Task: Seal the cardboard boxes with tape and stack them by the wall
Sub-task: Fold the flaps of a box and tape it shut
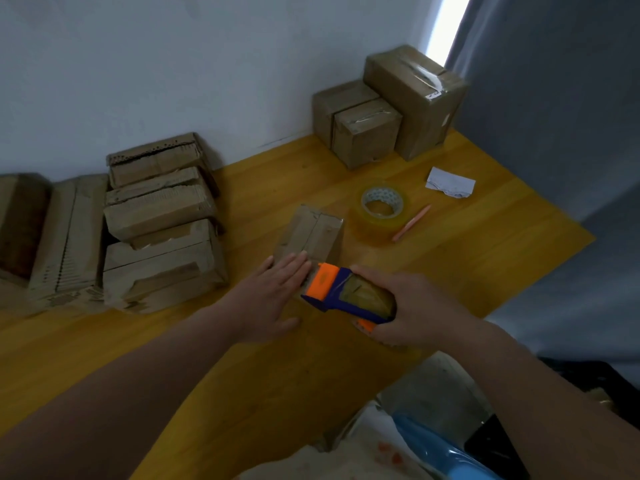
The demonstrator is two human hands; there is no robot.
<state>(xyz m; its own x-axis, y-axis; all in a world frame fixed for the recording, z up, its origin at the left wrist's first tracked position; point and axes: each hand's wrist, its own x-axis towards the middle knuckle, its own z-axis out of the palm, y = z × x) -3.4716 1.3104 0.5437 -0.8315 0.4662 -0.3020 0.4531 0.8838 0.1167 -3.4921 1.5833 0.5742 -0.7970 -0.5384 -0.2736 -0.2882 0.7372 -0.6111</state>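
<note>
dim | daylight gap (446, 26) top right | soft blur | wide-angle bend

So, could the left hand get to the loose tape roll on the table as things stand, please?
Probably yes: the left hand lies flat on the small box, holding nothing, and the tape roll sits uncovered just beyond it.

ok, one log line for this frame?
phase: taping | left hand: flat on box | right hand: holds tape dispenser

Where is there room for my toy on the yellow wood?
Bare yellow wood lies by the wall, between the torn cardboard stack and the taped brown boxes. More lies right of the pink pen. Crowded around the clear tape roll and small brown box.
</note>
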